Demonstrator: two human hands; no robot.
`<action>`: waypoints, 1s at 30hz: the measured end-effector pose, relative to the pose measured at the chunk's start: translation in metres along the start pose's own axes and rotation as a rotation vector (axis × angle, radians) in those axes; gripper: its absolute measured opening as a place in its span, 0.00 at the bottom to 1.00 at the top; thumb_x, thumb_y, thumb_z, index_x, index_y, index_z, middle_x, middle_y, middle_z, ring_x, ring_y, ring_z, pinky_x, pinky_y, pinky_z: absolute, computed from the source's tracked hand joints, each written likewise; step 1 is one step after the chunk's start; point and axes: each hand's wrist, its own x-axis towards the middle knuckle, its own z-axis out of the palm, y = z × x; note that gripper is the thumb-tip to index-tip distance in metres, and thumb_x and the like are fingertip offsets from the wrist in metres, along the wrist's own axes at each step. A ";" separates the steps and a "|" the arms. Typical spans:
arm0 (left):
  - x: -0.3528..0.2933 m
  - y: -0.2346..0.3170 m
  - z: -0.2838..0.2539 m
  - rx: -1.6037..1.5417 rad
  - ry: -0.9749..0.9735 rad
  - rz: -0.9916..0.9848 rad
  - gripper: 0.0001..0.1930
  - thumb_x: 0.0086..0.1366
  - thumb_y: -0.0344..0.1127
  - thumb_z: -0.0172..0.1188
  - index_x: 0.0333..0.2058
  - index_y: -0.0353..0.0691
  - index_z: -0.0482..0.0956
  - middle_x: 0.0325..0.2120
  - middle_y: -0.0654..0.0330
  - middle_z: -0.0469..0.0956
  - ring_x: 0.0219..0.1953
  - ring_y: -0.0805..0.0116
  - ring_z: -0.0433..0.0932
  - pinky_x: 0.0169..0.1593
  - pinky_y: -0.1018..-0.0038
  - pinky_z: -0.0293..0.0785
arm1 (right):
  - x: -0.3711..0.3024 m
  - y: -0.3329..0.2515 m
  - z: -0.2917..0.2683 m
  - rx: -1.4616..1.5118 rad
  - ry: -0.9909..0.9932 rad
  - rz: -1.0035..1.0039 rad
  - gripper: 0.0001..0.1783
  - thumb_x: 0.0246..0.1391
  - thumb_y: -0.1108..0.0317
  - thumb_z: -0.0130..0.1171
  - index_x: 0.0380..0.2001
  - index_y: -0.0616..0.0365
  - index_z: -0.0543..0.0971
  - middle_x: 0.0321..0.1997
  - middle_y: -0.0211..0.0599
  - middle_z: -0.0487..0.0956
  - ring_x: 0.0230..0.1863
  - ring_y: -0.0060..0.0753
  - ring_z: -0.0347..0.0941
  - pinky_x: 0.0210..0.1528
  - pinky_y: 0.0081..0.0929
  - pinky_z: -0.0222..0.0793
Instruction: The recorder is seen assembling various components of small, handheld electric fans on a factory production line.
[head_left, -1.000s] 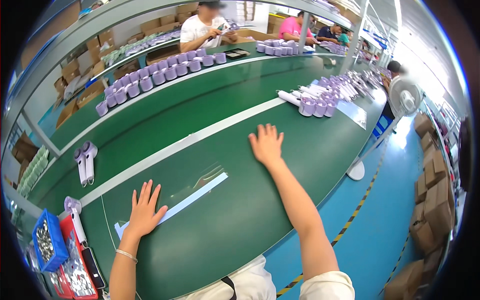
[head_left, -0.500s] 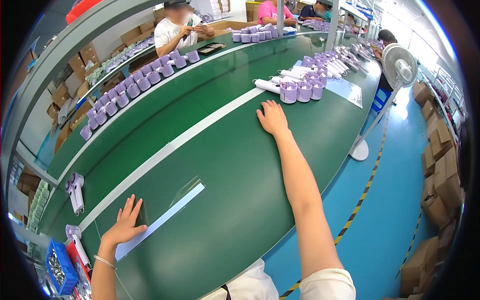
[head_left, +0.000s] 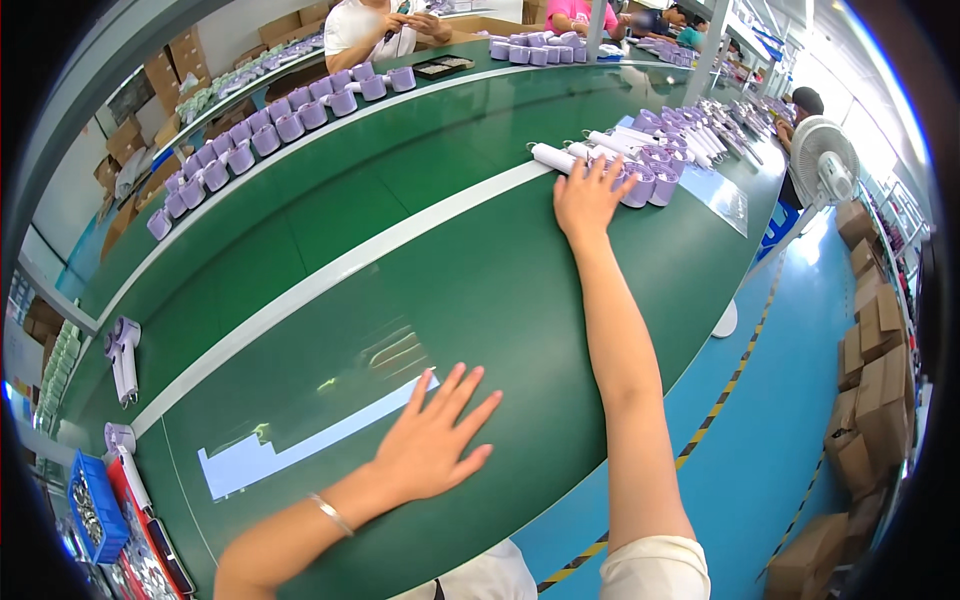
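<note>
My right hand (head_left: 590,202) reaches far out over the green bench. Its fingers are spread at the near end of a group of handheld devices with round lilac heads (head_left: 664,186) and white handles. The hand covers part of the nearest device, and whether it touches is unclear. Open and palm down, my left hand (head_left: 432,440) lies at the right end of a clear plastic sheet with a pale blue strip (head_left: 335,432). It holds nothing. Two similar devices (head_left: 122,358) lie at the far left, and another lilac head (head_left: 120,436) is nearer.
A blue bin of small metal parts (head_left: 88,508) stands at the lower left beside a red tray (head_left: 135,515). Rows of lilac pieces (head_left: 265,138) line the opposite side, where people sit working. A white fan (head_left: 826,160) and cardboard boxes (head_left: 880,400) stand right.
My left hand has slid right along the strip, uncovering its wider left end. My right hand has moved forward onto the nearest devices. The view has shifted somewhat.
</note>
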 end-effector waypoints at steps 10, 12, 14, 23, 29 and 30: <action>0.009 0.008 0.017 -0.025 0.157 -0.039 0.32 0.71 0.54 0.50 0.68 0.46 0.64 0.69 0.43 0.58 0.72 0.46 0.54 0.72 0.45 0.45 | -0.005 0.046 0.007 -0.042 -0.089 0.204 0.30 0.53 0.43 0.59 0.54 0.49 0.77 0.59 0.50 0.73 0.67 0.60 0.60 0.64 0.77 0.46; 0.010 0.008 0.017 -0.071 0.190 -0.076 0.31 0.70 0.54 0.51 0.67 0.45 0.65 0.69 0.43 0.58 0.72 0.45 0.54 0.72 0.45 0.44 | -0.007 0.047 -0.001 0.058 -0.087 0.206 0.30 0.50 0.44 0.63 0.51 0.51 0.78 0.52 0.50 0.72 0.61 0.57 0.64 0.61 0.69 0.55; 0.007 0.005 0.018 -0.107 0.216 -0.104 0.31 0.70 0.54 0.51 0.66 0.44 0.66 0.68 0.42 0.58 0.73 0.45 0.53 0.73 0.45 0.44 | -0.012 0.040 -0.014 0.130 -0.099 0.223 0.30 0.48 0.46 0.65 0.49 0.55 0.78 0.52 0.51 0.70 0.60 0.56 0.64 0.60 0.62 0.59; 0.014 -0.006 0.034 -0.167 0.461 -0.372 0.30 0.70 0.50 0.54 0.62 0.33 0.69 0.69 0.36 0.53 0.74 0.42 0.48 0.72 0.44 0.44 | -0.076 0.047 -0.104 0.464 -0.085 0.053 0.26 0.44 0.58 0.70 0.46 0.57 0.78 0.49 0.47 0.72 0.54 0.52 0.67 0.56 0.48 0.65; -0.010 -0.056 0.021 -0.536 0.754 -0.394 0.32 0.69 0.47 0.58 0.64 0.34 0.64 0.71 0.41 0.48 0.75 0.42 0.45 0.73 0.44 0.41 | -0.137 0.029 -0.202 0.732 -0.184 -0.099 0.27 0.39 0.68 0.71 0.45 0.59 0.76 0.54 0.48 0.69 0.58 0.55 0.68 0.61 0.44 0.66; -0.017 -0.068 0.019 -0.529 0.797 -0.396 0.32 0.69 0.48 0.58 0.64 0.35 0.63 0.71 0.42 0.50 0.74 0.43 0.48 0.73 0.48 0.45 | -0.146 0.028 -0.215 0.766 -0.194 -0.136 0.27 0.38 0.68 0.71 0.46 0.59 0.76 0.55 0.48 0.69 0.59 0.55 0.68 0.61 0.44 0.66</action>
